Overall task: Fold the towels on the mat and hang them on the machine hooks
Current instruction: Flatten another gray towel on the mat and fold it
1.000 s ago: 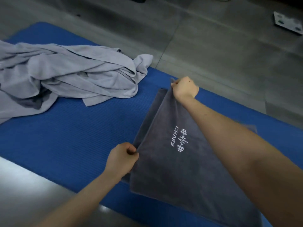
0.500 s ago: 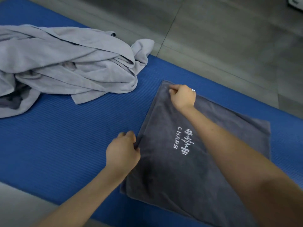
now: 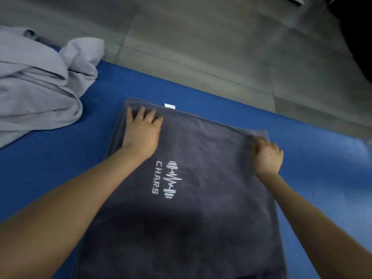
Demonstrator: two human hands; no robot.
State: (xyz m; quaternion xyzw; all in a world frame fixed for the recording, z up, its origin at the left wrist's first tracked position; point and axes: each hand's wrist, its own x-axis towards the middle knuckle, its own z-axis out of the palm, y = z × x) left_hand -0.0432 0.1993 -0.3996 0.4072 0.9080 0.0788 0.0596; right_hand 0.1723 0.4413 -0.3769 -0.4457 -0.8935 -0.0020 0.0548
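Left hand (image 3: 142,133) flat, grip released, pressing folded dark grey terry towel (image 3: 201,208); right hand (image 3: 266,156) curled, grip pinching towel's far corner

A dark grey towel (image 3: 201,218) lies folded flat on the blue mat (image 3: 50,168), white CHARS logo (image 3: 168,179) up. Crumpled light grey towels (image 3: 34,93) sit at its left.

The light is dim and soft, with no hard highlights. A broad dark shadow lies on the near half of the dark grey towel (image 3: 201,150), below the white logo (image 3: 167,179), which is fairly sharp. The right hand (image 3: 267,156) is smeared by motion blur. The blue mat (image 3: 50,168) has a pale sheen at its right end. The floor tiles (image 3: 201,47) look soft, and the top right corner falls into black. The mat's edge bends a little near the picture borders.
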